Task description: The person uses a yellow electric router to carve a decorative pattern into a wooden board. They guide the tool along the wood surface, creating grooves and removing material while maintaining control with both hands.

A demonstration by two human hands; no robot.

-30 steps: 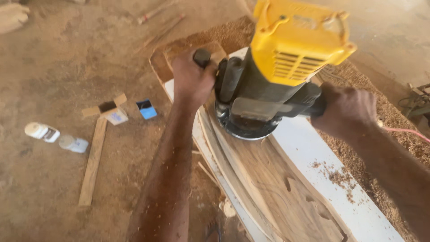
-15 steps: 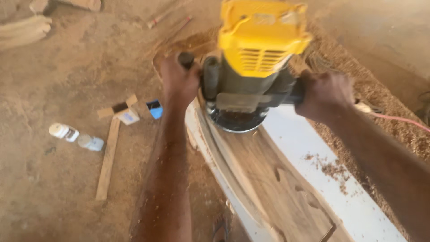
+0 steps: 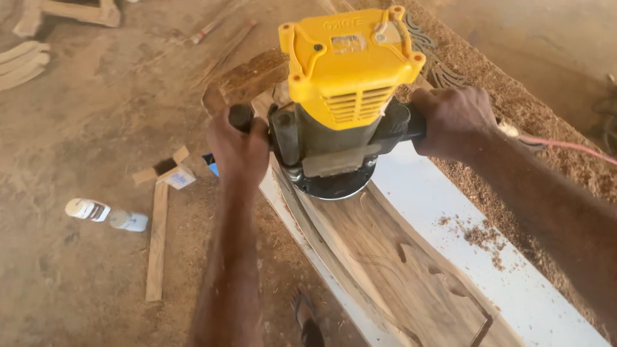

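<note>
Head cam, only view here: the yellow-topped router point(image 3: 344, 96) sits on the curved wooden panel point(image 3: 385, 270), base right at its left edge. Left hand point(image 3: 239, 149) and right hand point(image 3: 453, 121) each have fingers wrapped tight around a side handle. Risk as I see it: the base tips off that edge and gouges the curve. The pink cord point(image 3: 565, 145) trailing past the right fingers could snag too. Sawdust point(image 3: 533, 115) everywhere.

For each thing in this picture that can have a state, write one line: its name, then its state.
Router: upright, base on the wooden workpiece.
Left hand: closed on the router's left handle.
Right hand: closed on the right handle.
Wooden workpiece: lying flat, grooves cut.
White board: strewn with sawdust.
Bottle: lying on its side.
</note>
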